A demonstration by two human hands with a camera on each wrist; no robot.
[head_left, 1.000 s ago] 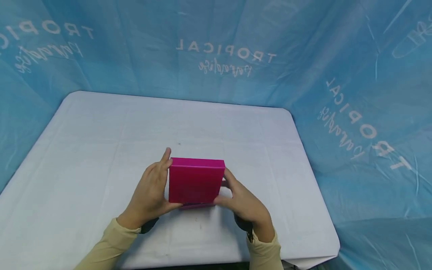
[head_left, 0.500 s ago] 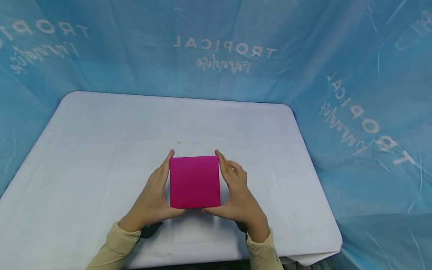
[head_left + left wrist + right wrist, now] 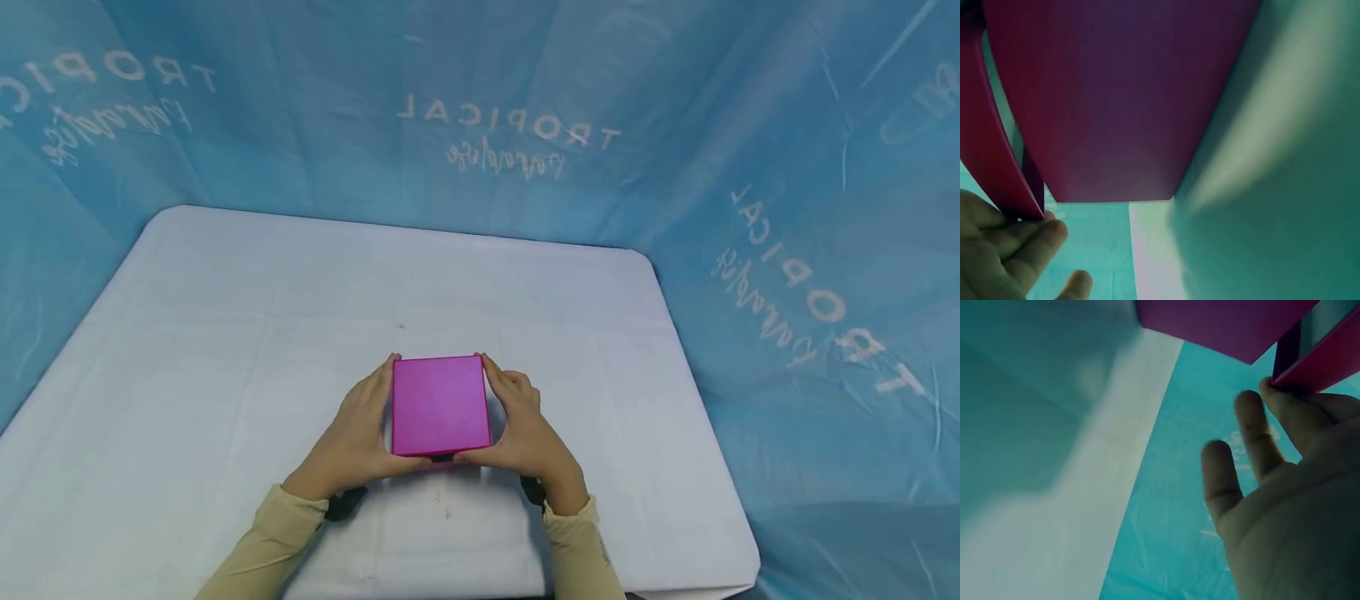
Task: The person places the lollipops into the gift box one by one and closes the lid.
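A square pink box lid is held level between both hands. My left hand grips its left side, thumb along the near edge and fingertips at the far corner. On the opposite side my right hand holds it the same way. Beneath the lid is the box base, mostly hidden in the head view. The left wrist view shows a gap between the base and the lid's rim. From the right, the rim also stands apart from the base, with fingertips at its corner.
A white cloth covers the table, whose near edge runs below the forearms. Blue plastic sheeting with mirrored white lettering hangs behind and along both sides. Beige sleeves cover the forearms.
The lid has gone from tilted, with a side face showing, to level, and now appears smaller and lower. The right hand has shifted its grip, fingers now reaching the far corner.
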